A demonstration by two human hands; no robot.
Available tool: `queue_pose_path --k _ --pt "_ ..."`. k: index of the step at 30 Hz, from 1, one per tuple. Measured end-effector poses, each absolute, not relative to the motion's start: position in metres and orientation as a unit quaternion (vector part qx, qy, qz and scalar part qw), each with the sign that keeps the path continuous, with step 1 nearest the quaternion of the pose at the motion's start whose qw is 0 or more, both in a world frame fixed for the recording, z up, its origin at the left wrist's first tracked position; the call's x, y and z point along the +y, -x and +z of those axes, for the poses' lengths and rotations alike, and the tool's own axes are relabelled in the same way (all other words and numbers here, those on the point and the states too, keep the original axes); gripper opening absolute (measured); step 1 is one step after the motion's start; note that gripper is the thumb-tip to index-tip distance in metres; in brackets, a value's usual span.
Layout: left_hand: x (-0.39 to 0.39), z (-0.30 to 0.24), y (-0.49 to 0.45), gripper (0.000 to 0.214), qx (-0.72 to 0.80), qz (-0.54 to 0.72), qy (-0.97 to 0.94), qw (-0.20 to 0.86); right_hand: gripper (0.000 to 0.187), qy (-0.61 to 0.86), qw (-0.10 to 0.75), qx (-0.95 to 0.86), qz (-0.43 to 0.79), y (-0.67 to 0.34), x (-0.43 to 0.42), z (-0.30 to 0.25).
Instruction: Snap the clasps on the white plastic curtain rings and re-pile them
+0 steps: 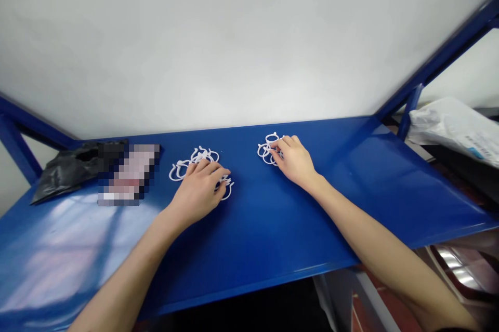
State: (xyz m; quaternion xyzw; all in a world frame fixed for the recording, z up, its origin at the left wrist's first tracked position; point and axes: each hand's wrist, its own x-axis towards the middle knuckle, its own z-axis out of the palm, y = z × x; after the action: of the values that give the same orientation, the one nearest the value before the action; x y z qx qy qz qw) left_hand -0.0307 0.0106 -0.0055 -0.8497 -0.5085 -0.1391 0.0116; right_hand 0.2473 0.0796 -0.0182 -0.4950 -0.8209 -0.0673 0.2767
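White plastic rings, some of them open like a C with small knobs at the ends, lie in two groups on the blue table [253, 238]. My left hand [200, 189] rests palm down over the left pile of rings [177, 172]; its fingers are spread and bent, with a gap between thumb and index finger. Part of that pile is hidden under the palm. At the smaller right group of rings [265, 151], my right hand [294, 160] has its thumb and fingertips closed on a ring. Its fingers cover some of the rings there.
A black plastic bag [66, 168] lies at the table's left end, beside a blurred-out flat object [130, 173]. Behind the table rises a pale wall [234, 41]. Blue frame bars [413, 98] slant up on both sides. A white plastic package [456, 127] sits beyond the right edge.
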Motion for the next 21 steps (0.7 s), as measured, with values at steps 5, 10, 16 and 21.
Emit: queue_pose_path --k 5,10,16,21 --pt "0.014 -0.008 0.032 0.023 -0.506 -0.175 0.845 -0.008 0.015 0.485 0.298 -0.819 -0.075 -0.246 0.079 -0.017" --pt "0.016 -0.003 0.031 0.016 -0.514 -0.24 0.821 -0.056 0.019 0.456 0.331 -0.825 -0.051 -0.241 0.067 -0.006" --pt "0.011 0.01 0.025 0.013 -0.551 -0.345 0.742 -0.166 0.02 0.35 0.312 -0.88 0.081 -0.216 0.038 -0.006" --pt "0.005 0.011 0.014 0.011 -0.542 -0.414 0.691 -0.24 0.031 0.301 0.297 -0.884 0.198 -0.199 0.019 -0.009"
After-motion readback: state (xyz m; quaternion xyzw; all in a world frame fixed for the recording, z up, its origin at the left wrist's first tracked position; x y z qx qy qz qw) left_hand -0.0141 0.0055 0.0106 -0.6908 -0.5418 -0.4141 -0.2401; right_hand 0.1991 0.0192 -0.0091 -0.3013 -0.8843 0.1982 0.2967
